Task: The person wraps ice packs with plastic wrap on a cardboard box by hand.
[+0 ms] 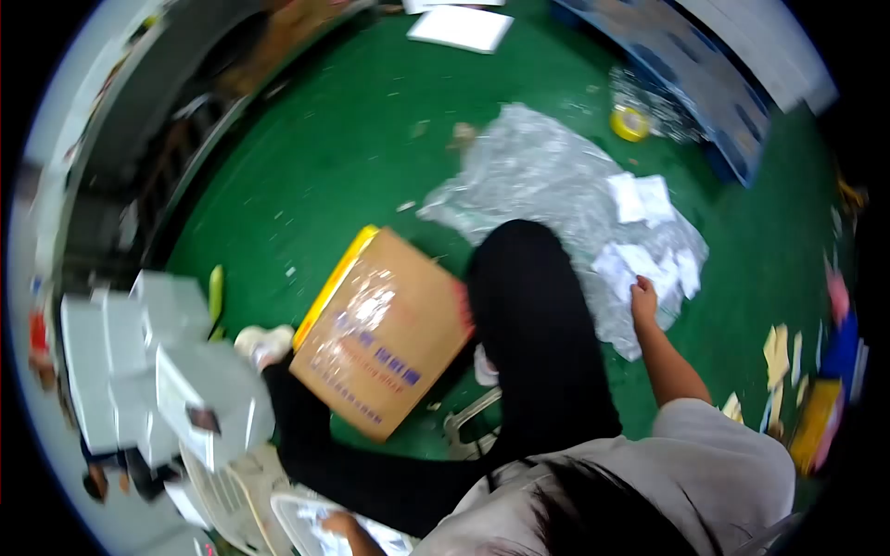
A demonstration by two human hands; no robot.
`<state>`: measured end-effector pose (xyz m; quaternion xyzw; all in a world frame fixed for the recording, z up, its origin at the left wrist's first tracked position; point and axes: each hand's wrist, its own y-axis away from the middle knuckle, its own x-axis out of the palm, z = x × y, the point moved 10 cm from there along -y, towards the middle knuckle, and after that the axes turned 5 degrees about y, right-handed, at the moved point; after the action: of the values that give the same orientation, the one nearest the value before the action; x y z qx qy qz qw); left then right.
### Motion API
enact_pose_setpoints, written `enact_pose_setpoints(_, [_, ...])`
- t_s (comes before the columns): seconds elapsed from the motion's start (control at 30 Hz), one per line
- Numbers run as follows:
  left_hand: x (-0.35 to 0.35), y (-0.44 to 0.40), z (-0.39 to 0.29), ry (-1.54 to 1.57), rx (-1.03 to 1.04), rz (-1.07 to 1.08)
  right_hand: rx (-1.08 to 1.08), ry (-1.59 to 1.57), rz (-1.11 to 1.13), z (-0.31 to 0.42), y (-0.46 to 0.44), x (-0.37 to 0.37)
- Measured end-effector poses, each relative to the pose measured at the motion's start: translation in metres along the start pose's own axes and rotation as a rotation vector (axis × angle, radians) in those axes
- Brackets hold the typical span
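Observation:
My right hand [643, 300] is at the near edge of several white paper-like pieces [635, 269] on a crumpled clear plastic sheet [533, 167]. Its fingers look curled; whether one of the pieces is in them I cannot make out. Low in the view, my left hand [339, 524] reaches into a white plastic basket [289, 511] with white pieces inside; its fingers are blurred and partly hidden. Between my legs stands a taped brown cardboard box [380, 324] with blue and red print and a yellow edge.
Stacked white bins [120, 361] stand at left beside a pale plastic chair [222, 491]. A blue pallet [686, 74] and a yellow tape roll [629, 123] are at upper right. White sheets [461, 28] lie on the green floor. Another person [116, 477] is at lower left.

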<state>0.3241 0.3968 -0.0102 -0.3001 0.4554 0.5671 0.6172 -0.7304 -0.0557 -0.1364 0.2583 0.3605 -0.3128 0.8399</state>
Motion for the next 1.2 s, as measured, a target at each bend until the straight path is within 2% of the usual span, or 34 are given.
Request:
enact_pose_setpoints(0.03, [-0.034, 0.000, 0.014, 0.075, -0.097, -0.077, 0.106, 0.035, -0.084, -0.010, 0.010, -0.017])
enact_pose_setpoints(0.1, [-0.106, 0.010, 0.013, 0.240, -0.138, -0.322, 0.166, 0.020, -0.128, -0.042, 0.001, -0.034])
enact_pose_setpoints(0.17, [-0.172, 0.010, 0.006, 0.382, -0.067, -0.516, -0.001, 0.303, -0.199, -0.020, -0.014, -0.038])
enact_pose_setpoints(0.23, [-0.232, -0.002, -0.013, 0.535, 0.084, -0.639, -0.237, 0.724, -0.095, 0.074, -0.014, -0.039])
enact_pose_setpoints(0.27, [-0.263, -0.006, -0.039, 0.624, 0.184, -0.660, -0.431, 0.907, 0.047, 0.078, -0.038, -0.017])
enact_pose_setpoints(0.3, [-0.285, -0.007, -0.055, 0.715, 0.271, -0.639, -0.682, 1.071, 0.241, 0.063, -0.056, 0.025])
enact_pose_setpoints(0.33, [-0.292, -0.015, -0.077, 0.840, 0.356, -0.565, -0.722, 0.942, 0.250, 0.043, -0.077, 0.027])
enact_pose_setpoints(0.37, [-0.311, 0.018, -0.142, 1.238, 0.371, -0.305, -0.766, 0.796, 0.258, 0.031, -0.096, 0.049])
enact_pose_setpoints(0.4, [-0.306, -0.005, -0.171, 1.275, 0.522, -0.305, -0.661, 0.727, 0.390, 0.053, -0.095, 0.043])
enact_pose_setpoints(0.43, [-0.331, 0.042, -0.240, 1.284, 0.437, -0.152, -0.744, 0.647, 0.454, 0.053, -0.112, 0.045])
enact_pose_setpoints(0.47, [-0.284, -0.015, -0.248, 1.479, 0.461, -0.050, -0.465, 0.561, 0.552, 0.070, -0.134, 0.046])
enact_pose_setpoints(0.5, [-0.295, 0.021, -0.302, 1.473, 0.588, 0.034, -0.445, 0.779, 0.467, -0.010, -0.223, 0.074])
enact_pose_setpoints(0.53, [-0.287, 0.042, -0.339, 1.570, 0.543, 0.147, -0.503, 0.740, 0.585, 0.072, -0.197, 0.067])
enact_pose_setpoints(0.57, [-0.287, 0.076, -0.366, 1.560, 0.522, 0.163, -0.463, 0.290, 0.885, 0.115, -0.187, 0.077])
enact_pose_setpoints(0.63, [-0.226, 0.064, -0.392, 1.485, 0.436, 0.124, -0.489, 0.080, 0.947, 0.213, -0.179, 0.079])
enact_pose_setpoints(0.67, [-0.188, 0.056, -0.398, 1.449, 0.439, -0.069, -0.390, -0.057, 0.956, 0.279, -0.149, 0.068])
enact_pose_setpoints(0.7, [-0.180, 0.073, -0.406, 1.242, 0.376, -0.153, -0.287, -0.186, 0.961, 0.349, -0.098, 0.057])
enact_pose_setpoints(0.77, [-0.194, 0.122, -0.422, 0.875, 0.188, -0.171, -0.315, -0.364, 1.176, 0.467, 0.003, 0.062])
enact_pose_setpoints(0.8, [-0.211, 0.142, -0.432, 0.770, 0.282, -0.323, -0.442, -0.333, 1.258, 0.517, 0.059, 0.071])
enact_pose_setpoints(0.9, [-0.208, 0.149, -0.434, 0.798, 0.289, -0.317, -0.795, -0.223, 1.392, 0.618, 0.222, 0.120])
enact_pose_setpoints(0.93, [-0.203, 0.142, -0.434, 0.838, 0.277, -0.272, -0.866, -0.163, 1.375, 0.625, 0.264, 0.153])
enact_pose_setpoints(0.97, [-0.195, 0.139, -0.430, 0.872, 0.263, -0.217, -1.003, -0.287, 1.406, 0.644, 0.328, 0.159])
enact_pose_setpoints(1.0, [-0.204, 0.139, -0.425, 0.881, 0.304, -0.356, -1.163, -0.196, 1.310, 0.645, 0.368, 0.177])
enact_pose_setpoints(1.03, [-0.194, 0.129, -0.422, 1.012, 0.300, -0.201, -1.222, -0.054, 1.187, 0.641, 0.398, 0.197])
enact_pose_setpoints(1.07, [-0.187, 0.125, -0.422, 1.139, 0.297, -0.040, -1.313, -0.234, 1.045, 0.631, 0.423, 0.216])
enact_pose_setpoints(1.1, [-0.176, 0.122, -0.424, 1.260, 0.298, 0.125, -1.440, -0.146, 0.831, 0.613, 0.441, 0.243])
enact_pose_setpoints(1.13, [-0.170, 0.119, -0.423, 1.271, 0.372, 0.026, -1.517, 0.025, 0.731, 0.591, 0.460, 0.270])
enact_pose_setpoints(1.17, [-0.169, 0.118, -0.419, 1.246, 0.400, 0.036, -1.577, 0.202, 0.623, 0.571, 0.475, 0.290])
enact_pose_setpoints(1.2, [-0.175, 0.118, -0.413, 1.222, 0.434, 0.054, -1.621, 0.242, 0.628, 0.552, 0.491, 0.299])
